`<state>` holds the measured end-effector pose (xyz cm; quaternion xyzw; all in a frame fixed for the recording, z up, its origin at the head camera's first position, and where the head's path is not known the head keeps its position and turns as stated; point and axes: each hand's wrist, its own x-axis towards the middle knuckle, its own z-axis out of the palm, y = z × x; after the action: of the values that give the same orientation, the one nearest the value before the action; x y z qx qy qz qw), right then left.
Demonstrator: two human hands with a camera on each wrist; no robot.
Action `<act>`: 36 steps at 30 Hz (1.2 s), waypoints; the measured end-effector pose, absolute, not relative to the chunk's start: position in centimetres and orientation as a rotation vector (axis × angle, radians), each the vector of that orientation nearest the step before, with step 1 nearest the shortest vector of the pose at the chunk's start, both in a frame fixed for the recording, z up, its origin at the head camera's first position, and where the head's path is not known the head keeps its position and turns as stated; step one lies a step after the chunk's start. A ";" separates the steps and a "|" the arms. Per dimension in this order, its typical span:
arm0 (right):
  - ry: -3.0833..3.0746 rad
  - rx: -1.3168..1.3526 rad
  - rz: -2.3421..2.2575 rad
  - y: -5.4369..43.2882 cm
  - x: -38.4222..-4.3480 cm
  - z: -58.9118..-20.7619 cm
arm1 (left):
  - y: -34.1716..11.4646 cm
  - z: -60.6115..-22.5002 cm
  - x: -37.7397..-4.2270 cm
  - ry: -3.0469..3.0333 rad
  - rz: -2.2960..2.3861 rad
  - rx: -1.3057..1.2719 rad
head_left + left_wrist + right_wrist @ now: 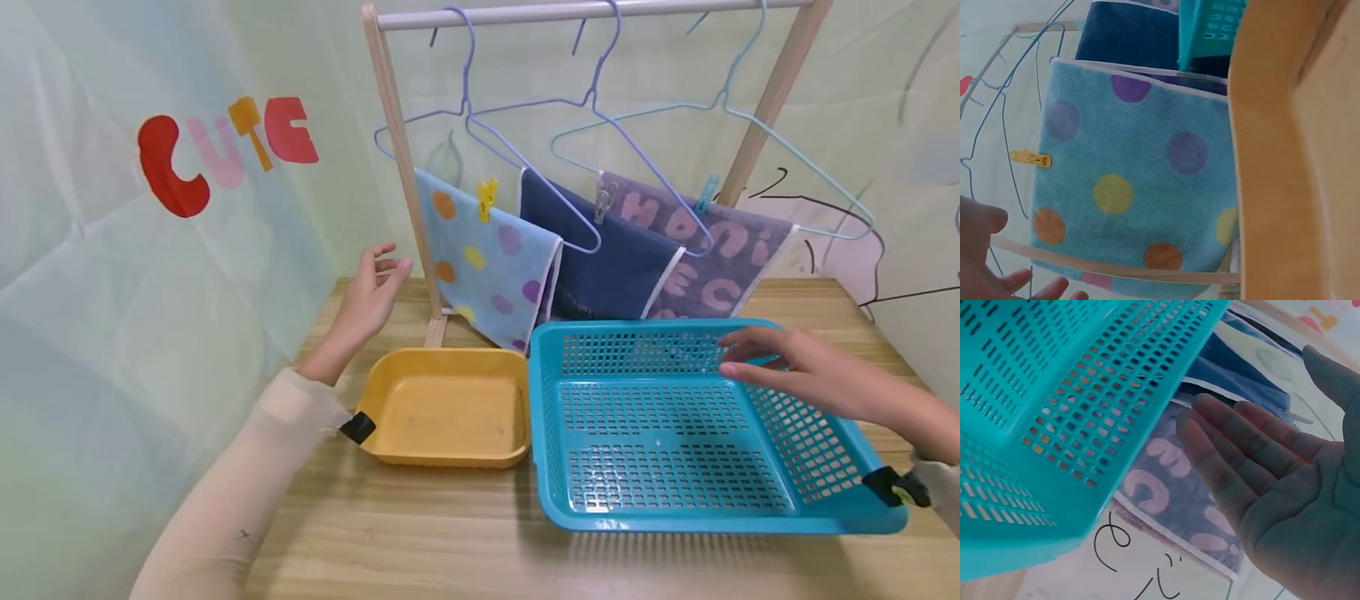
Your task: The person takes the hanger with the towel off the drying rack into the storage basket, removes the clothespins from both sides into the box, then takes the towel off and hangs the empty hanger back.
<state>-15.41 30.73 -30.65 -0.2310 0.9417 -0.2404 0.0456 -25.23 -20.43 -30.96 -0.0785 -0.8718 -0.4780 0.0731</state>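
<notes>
My left hand (pixel 372 292) is raised beside the rack's left post, fingers loosely bent and holding nothing. Nearest to it hangs a light blue polka-dot towel (pixel 480 258) with a yellow clothespin (pixel 487 200) on its top edge. My right hand (pixel 798 367) hovers over the right part of a teal basket (pixel 720 523), empty, with relaxed fingers. Behind the basket hang a navy towel (pixel 600 258) with a grey clothespin (pixel 605 202) and a purple lettered towel (pixel 720 242) with a teal clothespin (pixel 707 194). In the right wrist view, the right palm (pixel 1297 512) faces the camera.
A wooden rack (pixel 397 142) bears two purple hangers (pixel 467 79) and a mint green hanger (pixel 726 92). The yellow tray (pixel 442 458) stands left of the basket on the wooden table (pixel 420 542). Fabric walls (pixel 247 250) enclose the back and sides.
</notes>
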 end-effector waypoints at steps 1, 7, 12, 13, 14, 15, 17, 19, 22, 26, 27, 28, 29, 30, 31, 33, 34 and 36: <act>2.874 -0.710 -0.735 30.6 -15.5 -30.5 | -20.4 -30.8 -25.4 -2.602 -1.449 -0.233; 2.862 -0.736 -0.766 30.1 -15.7 -29.9 | -20.0 -29.9 -26.4 -2.531 -1.525 -0.228; 2.872 -0.739 -0.760 29.8 -16.0 -29.5 | -19.5 -29.4 -27.3 -2.472 -1.596 -0.172; 2.873 -0.738 -0.754 29.7 -16.0 -29.4 | -19.4 -29.3 -27.5 -2.450 -1.615 -0.161; 2.874 -0.742 -0.755 29.6 -16.0 -29.4 | -19.3 -29.2 -27.8 -2.428 -1.630 -0.149; 2.875 -0.747 -0.756 29.5 -16.1 -29.3 | -19.2 -29.1 -28.1 -2.403 -1.652 -0.143; 2.883 -0.779 -0.761 29.2 -16.2 -29.2 | -19.0 -29.0 -28.6 -2.359 -1.695 -0.131; 2.888 -0.829 -0.778 28.8 -16.4 -29.1 | -18.8 -28.8 -29.2 -2.316 -1.741 -0.112; 2.895 -0.918 -0.801 28.1 -16.7 -28.8 | -18.5 -28.5 -29.9 -2.265 -1.793 -0.079; 2.895 -0.976 -0.808 27.3 -17.1 -28.1 | -18.3 -28.3 -30.7 -2.221 -1.811 -0.057; 2.895 -0.990 -0.809 27.1 -17.2 -27.9 | -18.2 -28.3 -30.9 -2.214 -1.808 -0.055; 2.896 -1.002 -0.809 26.8 -17.3 -27.7 | -18.2 -28.2 -31.0 -2.206 -1.804 -0.054; 2.897 -1.009 -0.818 26.5 -17.3 -27.5 | -18.1 -28.1 -31.2 -2.196 -1.805 -0.049; 2.897 -1.019 -0.829 26.3 -17.4 -27.3 | -18.0 -28.0 -31.3 -2.187 -1.807 -0.047; 2.900 -1.034 -0.840 25.9 -17.5 -27.1 | -18.0 -27.9 -31.5 -2.178 -1.808 -0.044; 2.915 -1.061 -0.853 25.3 -17.6 -26.8 | -17.8 -27.7 -31.8 -2.167 -1.809 -0.039; 2.921 -1.069 -0.859 25.0 -17.6 -26.6 | -17.6 -27.6 -32.0 -2.163 -1.813 -0.038; 2.938 -1.086 -0.860 24.4 -17.8 -26.2 | -17.4 -27.3 -32.3 -2.156 -1.818 -0.048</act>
<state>-17.75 24.39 -26.19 -0.3340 0.9031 -0.2645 -0.0535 -32.34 -17.40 -27.35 -0.0167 -0.7546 -0.6363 0.1595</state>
